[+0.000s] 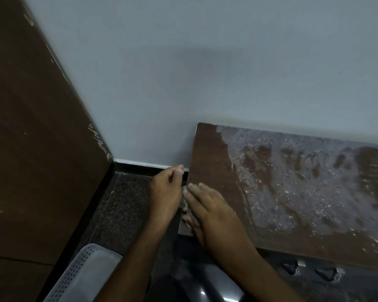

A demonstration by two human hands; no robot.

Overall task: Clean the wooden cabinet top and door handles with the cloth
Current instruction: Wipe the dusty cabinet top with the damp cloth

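a perforated grey seat edge (pixel 83 273) sits nearest, low left, above the speckled floor (pixel 127 205). the cabinet top (pixel 207 162) ends at its left edge just right of a narrow floor gap running to the wall (pixel 183 73); a brown panel (pixel 31 127) closes the far left. the right hand (pixel 210 210) presses flat on the cloth (pixel 184 205) at that edge. the left hand (pixel 165 190) hangs beside the edge, fingers loosely curled, touching the cloth. two door handles (pixel 314 271) show below the front edge.

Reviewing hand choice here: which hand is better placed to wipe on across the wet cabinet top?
Right, probably. The right hand lies flat on the cloth at the cabinet top left edge; the left hand is beside the edge, off the surface.
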